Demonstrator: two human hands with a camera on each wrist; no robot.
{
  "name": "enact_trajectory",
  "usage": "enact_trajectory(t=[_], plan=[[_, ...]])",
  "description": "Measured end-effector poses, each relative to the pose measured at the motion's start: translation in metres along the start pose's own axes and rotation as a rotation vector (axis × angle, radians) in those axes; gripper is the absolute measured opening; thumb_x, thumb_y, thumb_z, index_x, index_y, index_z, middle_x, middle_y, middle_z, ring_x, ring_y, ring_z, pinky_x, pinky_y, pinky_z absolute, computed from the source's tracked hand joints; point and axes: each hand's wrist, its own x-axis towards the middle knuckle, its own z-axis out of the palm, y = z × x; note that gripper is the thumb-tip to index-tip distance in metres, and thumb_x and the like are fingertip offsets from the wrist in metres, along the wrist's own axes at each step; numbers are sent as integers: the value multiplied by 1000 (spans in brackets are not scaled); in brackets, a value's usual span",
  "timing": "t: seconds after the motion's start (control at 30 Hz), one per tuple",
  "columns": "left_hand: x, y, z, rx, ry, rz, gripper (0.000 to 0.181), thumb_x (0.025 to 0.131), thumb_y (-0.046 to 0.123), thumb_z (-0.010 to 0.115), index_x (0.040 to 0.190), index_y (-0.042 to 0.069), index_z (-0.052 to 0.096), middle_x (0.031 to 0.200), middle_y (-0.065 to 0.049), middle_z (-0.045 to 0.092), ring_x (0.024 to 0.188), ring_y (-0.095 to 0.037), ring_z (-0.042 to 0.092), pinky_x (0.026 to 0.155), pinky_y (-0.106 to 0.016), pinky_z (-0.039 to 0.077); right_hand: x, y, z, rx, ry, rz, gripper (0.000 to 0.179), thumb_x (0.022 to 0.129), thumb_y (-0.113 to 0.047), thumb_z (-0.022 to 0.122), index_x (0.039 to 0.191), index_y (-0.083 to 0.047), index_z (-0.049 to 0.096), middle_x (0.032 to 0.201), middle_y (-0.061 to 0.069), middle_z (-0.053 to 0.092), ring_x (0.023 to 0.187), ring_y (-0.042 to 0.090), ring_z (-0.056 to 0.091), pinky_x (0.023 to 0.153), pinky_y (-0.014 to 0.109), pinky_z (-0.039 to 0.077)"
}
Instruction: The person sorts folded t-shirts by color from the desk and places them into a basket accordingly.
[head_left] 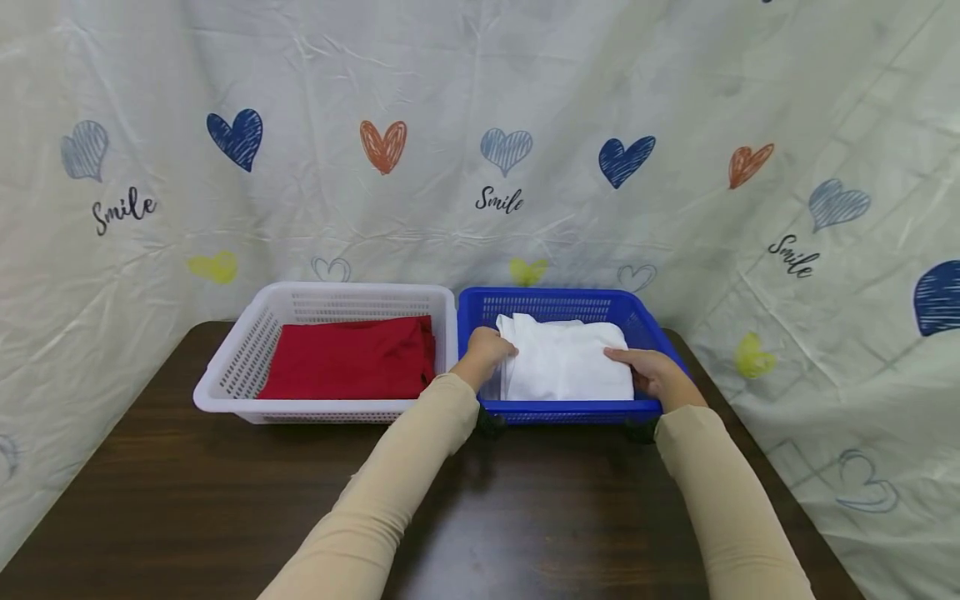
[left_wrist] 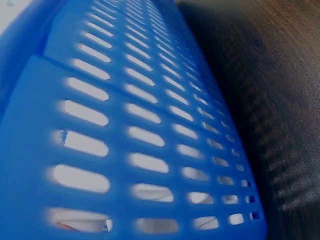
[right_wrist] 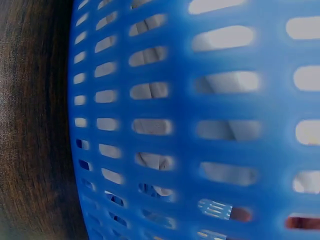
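A folded white cloth [head_left: 566, 362] lies in the blue plastic basket [head_left: 577, 408] in the head view. At its left edge my left hand [head_left: 489, 348] pinches the fabric with curled fingers. My right hand [head_left: 654, 371] grips the right edge, its thumb lying on top and the other fingers mostly hidden beneath. Both wrists pass over the basket's near rim. The left wrist view is filled by the slotted blue basket wall [left_wrist: 117, 95], with white showing through the slots. Another stretch of that wall [right_wrist: 182, 107] fills the right wrist view, where bits of fingers appear through the low slots.
Left of the blue basket, side by side with it, stands a white plastic basket [head_left: 213, 387] holding folded red cloth [head_left: 348, 360]. Both sit towards the back of a dark wooden table [head_left: 525, 517]. Behind hangs a pale curtain [head_left: 442, 217] printed with hearts.
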Motion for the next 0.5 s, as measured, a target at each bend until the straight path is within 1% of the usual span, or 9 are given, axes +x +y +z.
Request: enact_trajectory(t=[0.07,0.17,0.3,0.4,0.5], plan=[[0,-1,1,0,-3,-7,60,91,6,68,146,-1,46,151,-17,46,140,-34,45,112,-46,44,1,1,1,2,-7,-2,76,97,-27,63,155,4,25,70,-11,61,65,3,64,64,20,58],[-1,-2,1,-8,-7,-11,59,91,5,68,146,-1,46,150,-18,47,139,-36,46,111,-48,45,3,2,2,-10,6,-2,75,96,-27,64,154,4,27,68,-11,62,64,4,65,64,21,59],[0,-3,3,-12,-15,0,60,89,2,67,145,-2,46,150,-18,48,138,-35,47,111,-47,45,4,3,3,-57,32,3,74,96,-29,65,153,4,30,71,-10,62,64,5,65,65,22,59],[1,-4,4,-9,-25,15,62,86,-1,67,145,-3,46,151,-19,46,139,-35,46,112,-46,44,5,3,3,-94,52,8,76,96,-30,65,153,4,29,82,-7,62,65,5,65,66,22,59],[2,-5,6,6,-25,14,61,85,-2,67,143,-4,48,150,-20,47,138,-34,47,111,-44,45,6,3,4,-128,69,11,76,96,-31,65,153,3,29,101,2,65,67,5,64,68,23,60]])
